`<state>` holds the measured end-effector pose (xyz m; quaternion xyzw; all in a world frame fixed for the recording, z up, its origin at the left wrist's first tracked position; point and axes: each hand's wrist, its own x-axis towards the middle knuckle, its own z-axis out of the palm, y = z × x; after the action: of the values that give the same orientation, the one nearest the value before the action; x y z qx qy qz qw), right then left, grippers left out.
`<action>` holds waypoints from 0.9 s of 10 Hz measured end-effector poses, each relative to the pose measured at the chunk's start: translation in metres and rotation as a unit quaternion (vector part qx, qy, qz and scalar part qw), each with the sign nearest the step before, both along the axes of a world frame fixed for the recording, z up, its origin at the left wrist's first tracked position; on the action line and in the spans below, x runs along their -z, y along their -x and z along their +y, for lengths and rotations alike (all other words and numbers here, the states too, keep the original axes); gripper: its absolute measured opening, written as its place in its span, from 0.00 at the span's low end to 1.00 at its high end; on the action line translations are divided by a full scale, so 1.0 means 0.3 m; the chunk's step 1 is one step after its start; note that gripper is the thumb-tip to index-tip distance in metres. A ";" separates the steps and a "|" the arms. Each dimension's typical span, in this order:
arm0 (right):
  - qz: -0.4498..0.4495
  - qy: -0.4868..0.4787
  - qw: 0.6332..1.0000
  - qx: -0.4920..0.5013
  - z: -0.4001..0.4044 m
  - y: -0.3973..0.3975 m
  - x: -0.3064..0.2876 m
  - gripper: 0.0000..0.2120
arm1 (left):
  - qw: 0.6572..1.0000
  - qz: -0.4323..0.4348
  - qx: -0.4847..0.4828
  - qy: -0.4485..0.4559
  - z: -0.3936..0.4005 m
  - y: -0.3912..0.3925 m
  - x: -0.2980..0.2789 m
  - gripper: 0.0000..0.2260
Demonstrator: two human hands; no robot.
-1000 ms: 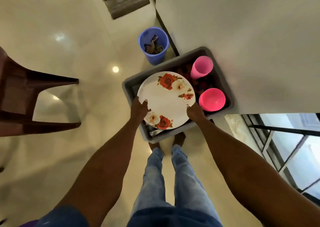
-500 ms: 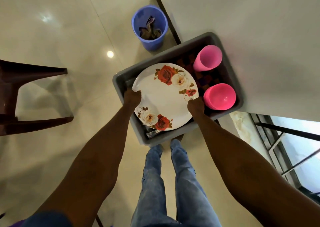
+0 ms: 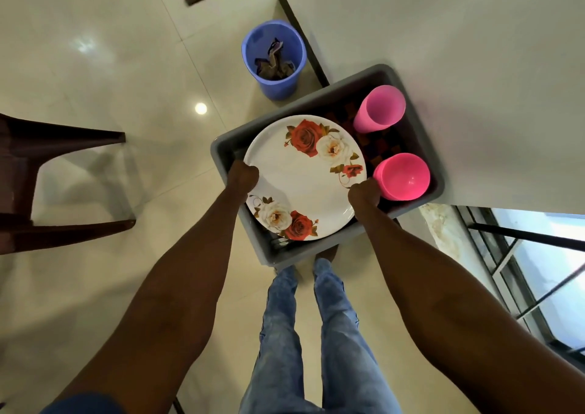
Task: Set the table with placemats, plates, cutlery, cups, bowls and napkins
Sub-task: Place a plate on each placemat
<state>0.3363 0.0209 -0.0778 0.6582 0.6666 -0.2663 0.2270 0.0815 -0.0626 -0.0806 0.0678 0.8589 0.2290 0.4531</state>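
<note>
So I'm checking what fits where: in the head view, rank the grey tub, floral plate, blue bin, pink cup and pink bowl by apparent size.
1. grey tub
2. floral plate
3. blue bin, though it sits farther away on the floor, so its place is unsure
4. pink bowl and pink cup look about alike; I won't rank them.

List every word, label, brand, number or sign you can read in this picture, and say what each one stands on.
None: no readable text shows anywhere.
Plate: only a printed rose pattern, no words.
Pink cup, pink bowl, grey tub, blue bin: plain, no label or brand visible.
Scraps inside the bin: too small and crumpled to tell if printed.
</note>
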 end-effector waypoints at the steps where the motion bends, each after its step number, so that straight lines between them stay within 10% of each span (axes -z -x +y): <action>1: 0.073 -0.030 0.992 0.099 0.014 -0.011 -0.007 0.11 | 1.000 0.000 0.011 -0.021 -0.012 0.008 -0.051 0.18; 2: 0.171 0.015 0.952 0.255 0.007 0.026 -0.082 0.16 | 0.999 -0.001 0.005 -0.032 -0.028 0.022 -0.104 0.17; 9: 0.330 0.067 0.938 0.082 -0.191 0.210 -0.636 0.13 | 0.910 -0.034 -0.391 -0.136 -0.709 -0.179 -0.578 0.25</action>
<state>0.2733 -0.0365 0.1131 0.5693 0.6279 -0.5305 0.0155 0.1352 -0.2754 0.0926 -0.2202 0.7614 0.5044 0.3426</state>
